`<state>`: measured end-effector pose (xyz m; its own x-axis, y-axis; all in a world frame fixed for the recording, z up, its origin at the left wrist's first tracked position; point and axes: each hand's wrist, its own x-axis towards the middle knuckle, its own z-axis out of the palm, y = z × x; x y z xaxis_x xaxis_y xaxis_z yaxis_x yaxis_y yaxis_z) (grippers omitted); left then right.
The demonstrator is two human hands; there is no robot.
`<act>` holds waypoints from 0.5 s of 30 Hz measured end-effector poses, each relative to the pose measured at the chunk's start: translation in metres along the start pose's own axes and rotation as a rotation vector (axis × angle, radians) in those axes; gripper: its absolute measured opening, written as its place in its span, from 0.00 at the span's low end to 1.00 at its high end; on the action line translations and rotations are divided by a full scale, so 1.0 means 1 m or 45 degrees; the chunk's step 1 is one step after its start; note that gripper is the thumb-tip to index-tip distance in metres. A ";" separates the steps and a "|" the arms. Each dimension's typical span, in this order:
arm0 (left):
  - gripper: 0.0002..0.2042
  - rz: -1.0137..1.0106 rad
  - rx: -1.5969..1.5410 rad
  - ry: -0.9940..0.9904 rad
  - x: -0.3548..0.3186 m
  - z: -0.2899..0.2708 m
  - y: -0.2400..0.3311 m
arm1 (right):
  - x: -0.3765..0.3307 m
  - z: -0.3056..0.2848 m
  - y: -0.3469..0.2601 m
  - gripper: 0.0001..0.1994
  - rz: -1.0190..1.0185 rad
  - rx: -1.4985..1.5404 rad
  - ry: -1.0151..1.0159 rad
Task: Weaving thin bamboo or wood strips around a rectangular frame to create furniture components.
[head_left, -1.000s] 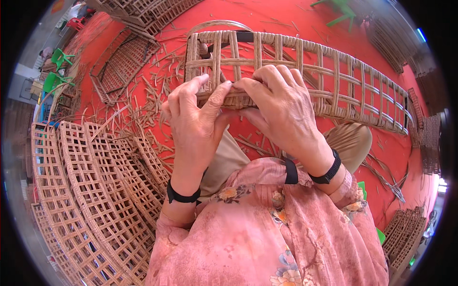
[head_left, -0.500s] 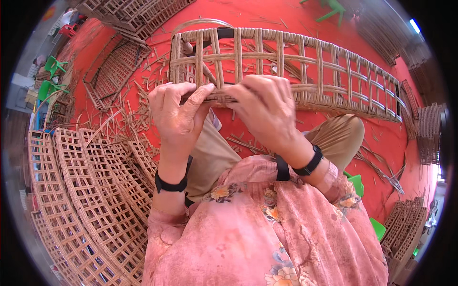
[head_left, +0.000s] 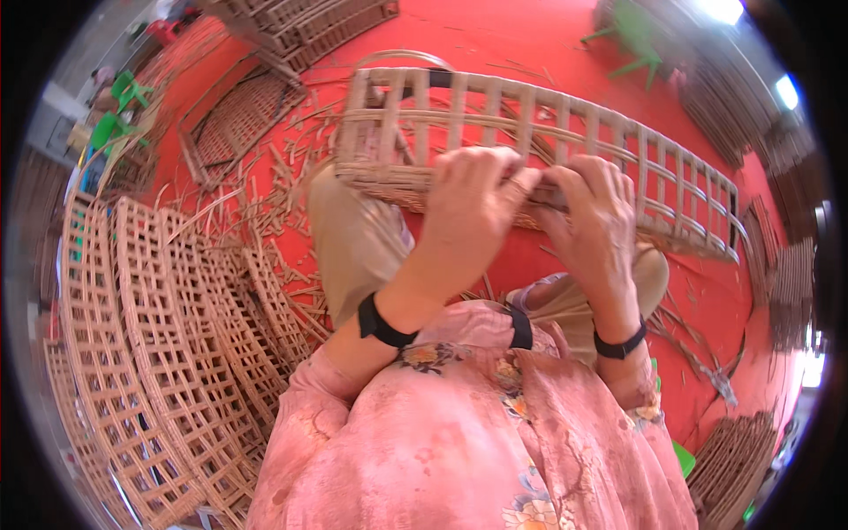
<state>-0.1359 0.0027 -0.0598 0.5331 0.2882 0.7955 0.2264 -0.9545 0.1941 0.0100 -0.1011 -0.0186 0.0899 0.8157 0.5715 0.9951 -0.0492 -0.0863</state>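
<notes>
A long brown woven frame (head_left: 649, 172), with an open lattice of flat strands, lies across my lap at a slant. Along its near edge my two hands sit side by side, close to the middle. My left hand (head_left: 473, 203) is closed, thumb and fingers pinching the near edge. Just right of it, my right hand (head_left: 592, 216) curls its fingers over the same edge, thumb underneath. The strand between the fingertips is mostly hidden, and motion blurs the frame a little.
Several finished-looking lattice panels (head_left: 168, 344) lean in a stack at my left. Cut strand scraps (head_left: 283, 190) litter the red floor (head_left: 521, 265). Another woven frame (head_left: 238, 119) lies far left. A green stool (head_left: 632, 40) stands far right, and loose long strands (head_left: 698, 344) lie at right.
Both hands have shifted right along the near edge, from the frame's left end toward its middle. My view has moved somewhat, and the left knee now shows below the frame's left end.
</notes>
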 end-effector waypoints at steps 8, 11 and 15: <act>0.19 -0.003 -0.110 -0.004 0.007 0.004 -0.007 | -0.015 0.028 0.008 0.18 -0.104 0.102 0.349; 0.16 0.085 -0.082 0.009 0.008 0.004 -0.012 | -0.017 0.039 0.014 0.16 -0.131 0.089 0.428; 0.21 0.071 -0.069 -0.076 0.004 -0.006 -0.011 | -0.027 0.024 0.022 0.22 -0.120 0.148 0.442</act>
<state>-0.1410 0.0139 -0.0556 0.5916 0.2367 0.7707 0.1512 -0.9715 0.1823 0.0285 -0.1101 -0.0552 0.0272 0.5685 0.8222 0.9900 0.0988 -0.1010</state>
